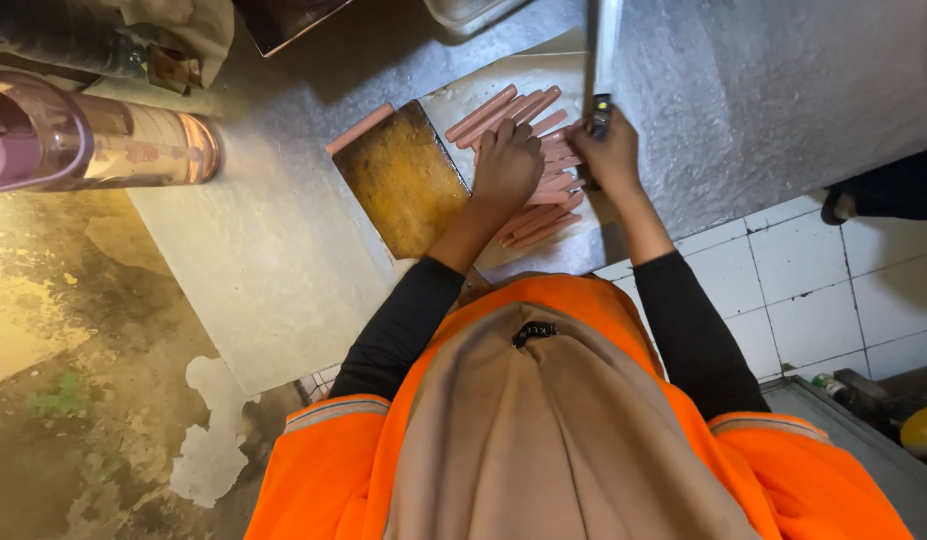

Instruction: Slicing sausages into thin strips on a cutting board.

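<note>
Smooth pink sausages (544, 165) lie in rows on pale paper beside my worn, yellow-stained wooden board (404, 180), all on a dull grey metal counter (274, 260). My left hand (507, 165) presses flat, fingers curled over the sausages. My right hand (604, 155) is clenched round a knife (608, 50), its long steel blade pointing away, tip cut off by the frame

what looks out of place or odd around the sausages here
One pink sausage lies alone at the far edge of the wooden cutting board, apart from the sausages on the white sheet. The left hand rests on that pile; the right hand grips a knife.
</note>
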